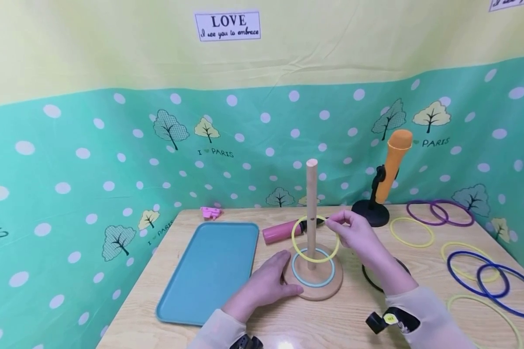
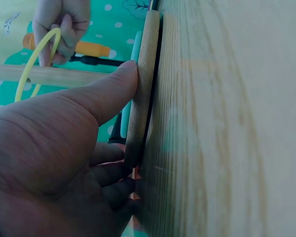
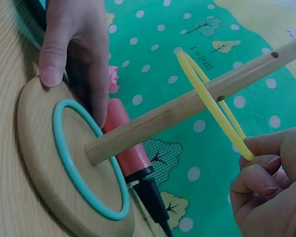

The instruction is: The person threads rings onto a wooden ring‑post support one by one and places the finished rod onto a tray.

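A wooden ring-toss stand [image 1: 311, 208] rises from a round base, where a light blue ring [image 1: 313, 284] lies flat around the foot of its post. Up on the post a yellow ring [image 3: 207, 98] hangs tilted, encircling it. My right hand [image 1: 355, 237] pinches that yellow ring at its right edge between thumb and fingers, clear of the base. Down at the left side, my left hand [image 1: 268, 281] holds the rim of the base [image 2: 143, 94], thumb at the front and fingers further round the edge.
Left of the stand lies a teal tray [image 1: 211, 276]. A pink hand pump [image 1: 284, 232] is behind the post, with a small pink toy [image 1: 210, 213] beyond the tray. An orange microphone [image 1: 393, 165] stands back right. Purple rings [image 1: 419, 222], blue rings [image 1: 467, 289], yellow rings and a black ring [image 1: 371, 281] lie to the right.
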A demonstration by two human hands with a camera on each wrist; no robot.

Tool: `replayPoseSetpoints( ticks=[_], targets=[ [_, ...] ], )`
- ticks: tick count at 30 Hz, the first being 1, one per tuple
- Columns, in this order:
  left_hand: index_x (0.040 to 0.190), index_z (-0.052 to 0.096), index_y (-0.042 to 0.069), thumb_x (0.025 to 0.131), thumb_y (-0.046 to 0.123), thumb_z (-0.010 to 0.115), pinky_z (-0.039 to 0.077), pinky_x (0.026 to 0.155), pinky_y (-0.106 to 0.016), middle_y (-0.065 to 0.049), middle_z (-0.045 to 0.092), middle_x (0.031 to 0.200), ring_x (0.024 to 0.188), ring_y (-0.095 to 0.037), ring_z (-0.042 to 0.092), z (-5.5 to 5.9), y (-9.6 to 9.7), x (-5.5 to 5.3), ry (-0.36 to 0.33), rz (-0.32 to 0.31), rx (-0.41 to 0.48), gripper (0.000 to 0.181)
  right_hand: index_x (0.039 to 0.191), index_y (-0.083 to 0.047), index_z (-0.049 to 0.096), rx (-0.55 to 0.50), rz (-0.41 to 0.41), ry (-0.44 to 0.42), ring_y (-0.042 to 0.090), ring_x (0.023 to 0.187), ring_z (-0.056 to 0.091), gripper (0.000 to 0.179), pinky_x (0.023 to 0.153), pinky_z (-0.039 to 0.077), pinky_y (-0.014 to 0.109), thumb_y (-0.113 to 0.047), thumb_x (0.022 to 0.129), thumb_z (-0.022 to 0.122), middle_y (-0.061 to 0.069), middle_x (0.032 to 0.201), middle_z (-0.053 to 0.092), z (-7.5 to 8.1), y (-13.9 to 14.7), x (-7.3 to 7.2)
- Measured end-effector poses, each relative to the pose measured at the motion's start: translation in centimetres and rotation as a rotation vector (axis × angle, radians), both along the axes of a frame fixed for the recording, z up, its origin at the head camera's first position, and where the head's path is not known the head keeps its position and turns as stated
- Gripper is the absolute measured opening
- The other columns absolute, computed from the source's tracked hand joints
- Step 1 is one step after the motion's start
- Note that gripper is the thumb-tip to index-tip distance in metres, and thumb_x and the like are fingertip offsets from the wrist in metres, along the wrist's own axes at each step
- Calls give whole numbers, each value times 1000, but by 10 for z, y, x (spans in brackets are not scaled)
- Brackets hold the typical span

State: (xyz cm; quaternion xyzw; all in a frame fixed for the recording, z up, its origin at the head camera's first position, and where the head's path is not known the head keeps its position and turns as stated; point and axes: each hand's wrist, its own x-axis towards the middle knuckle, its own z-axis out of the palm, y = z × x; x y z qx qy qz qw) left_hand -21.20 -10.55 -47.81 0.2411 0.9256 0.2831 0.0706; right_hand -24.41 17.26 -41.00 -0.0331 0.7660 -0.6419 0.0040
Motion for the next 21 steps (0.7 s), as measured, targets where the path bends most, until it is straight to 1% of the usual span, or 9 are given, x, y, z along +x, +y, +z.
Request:
replayPoseSetpoints(
  ticks=[2,4,8,10,13,15,17,19,21],
  targets=[
    [167,41,-3,93,50,89,37,129,-54,-24,41,172,158,-38,42,0,0,0,4,-1,-1,103,124,5,67,19,6,-1,11,56,40,27,51,36,24,-19,111,71,1,86,54,-3,0,-1],
    [167,42,-3,93,50,89,37,129,-54,-24,41,171,157,-38,42,0,0,0,7,-2,0,103,124,6,68,39,14,-6,12,57,40,27,52,37,24,-18,111,71,2,88,55,-7,0,-2],
    [167,41,-2,93,51,89,38,128,-54,-24,42,171,157,-38,43,-2,0,0,13,-1,3,103,125,5,69,71,30,-25,14,62,41,28,55,39,26,-20,111,71,5,97,56,-14,0,-3],
    [167,41,-2,93,51,89,38,128,-54,-23,43,171,157,-38,44,-4,0,0,20,-3,4,103,125,3,69,85,39,-33,15,65,43,27,56,40,26,-20,111,71,7,103,58,-18,0,-4],
    [168,41,-2,93,51,89,39,127,-54,-23,43,171,156,-38,44,-5,0,-1,27,-4,5,104,121,2,70,104,38,-36,18,74,48,24,57,43,26,-19,110,72,9,111,62,-25,-1,-6],
    [168,41,-2,93,51,89,40,127,-54,-22,43,171,156,-38,44,-6,-1,-2,27,-5,7,103,120,2,71,110,41,-34,19,78,50,22,58,44,26,-17,109,73,10,114,63,-28,-1,-7],
    [168,41,-2,93,51,89,40,127,-54,-23,44,170,156,-38,45,-6,0,-2,26,-6,8,103,118,2,72,116,41,-34,18,80,51,20,58,44,25,-16,109,73,9,113,64,-32,-2,-9],
    [168,41,-2,94,50,89,40,127,-54,-23,44,170,156,-39,45,-5,0,-2,26,-7,10,103,116,2,72,123,51,-32,17,76,50,19,56,44,25,-15,108,73,9,111,64,-35,-1,-9],
    [168,41,-3,94,50,89,40,127,-54,-23,44,170,156,-39,44,-5,0,-2,26,-10,10,103,115,3,72,117,61,-38,14,69,48,19,54,42,24,-15,108,73,8,107,63,-38,-1,-9]
  ],
)
